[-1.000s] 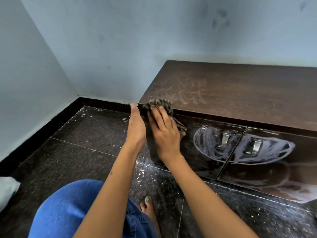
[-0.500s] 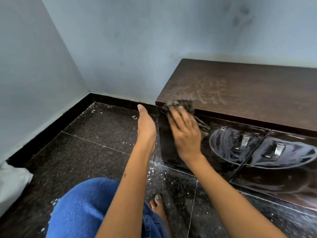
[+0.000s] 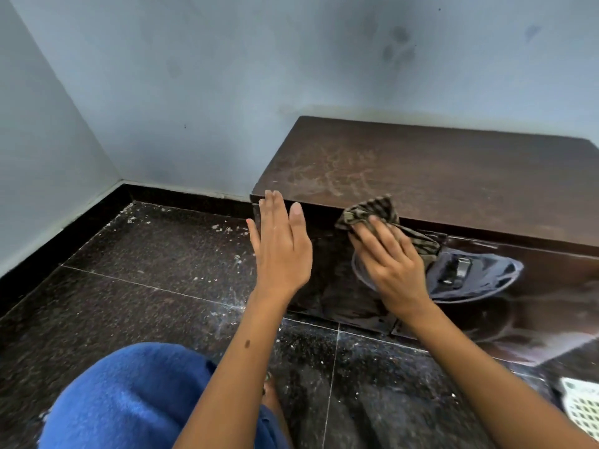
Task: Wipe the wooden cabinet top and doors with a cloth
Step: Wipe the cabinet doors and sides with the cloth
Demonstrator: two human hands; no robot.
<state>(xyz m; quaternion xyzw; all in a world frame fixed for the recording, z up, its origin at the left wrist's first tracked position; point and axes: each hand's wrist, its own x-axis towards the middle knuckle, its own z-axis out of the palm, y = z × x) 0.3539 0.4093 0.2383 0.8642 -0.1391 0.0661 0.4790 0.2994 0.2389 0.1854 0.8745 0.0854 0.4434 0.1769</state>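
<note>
A low dark wooden cabinet [image 3: 453, 176] stands against a pale blue wall [image 3: 259, 76], its top marked with faint dusty streaks near the left front corner. The right hand [image 3: 389, 267] lies flat on the upper part of the left cabinet door [image 3: 340, 293], fingers spread, pressing a dark patterned cloth [image 3: 376, 210] against the glossy surface. Its grip is a flat press rather than a closed fist: the cloth is pinned under the fingers and palm, with a bunched corner poking up past the fingertips to the front edge of the cabinet top and another fold trailing out to the right. Just to the right of that hand, a metal door handle [image 3: 462, 268] sits inside an oval of smeared wet residue.

The left hand [image 3: 282, 251] is held open, fingers straight and together, thumb apart, near the cabinet's left front corner; it holds nothing, and whether it touches the wood cannot be told.

The floor [image 3: 146, 270] is dark speckled tile, scattered with white flecks, thickest near the cabinet's base. A knee in blue fabric [image 3: 129, 403] fills the lower left, and a bare foot [image 3: 269, 390] shows beside it. A white perforated basket [image 3: 580, 406] peeks in at the lower right edge.
</note>
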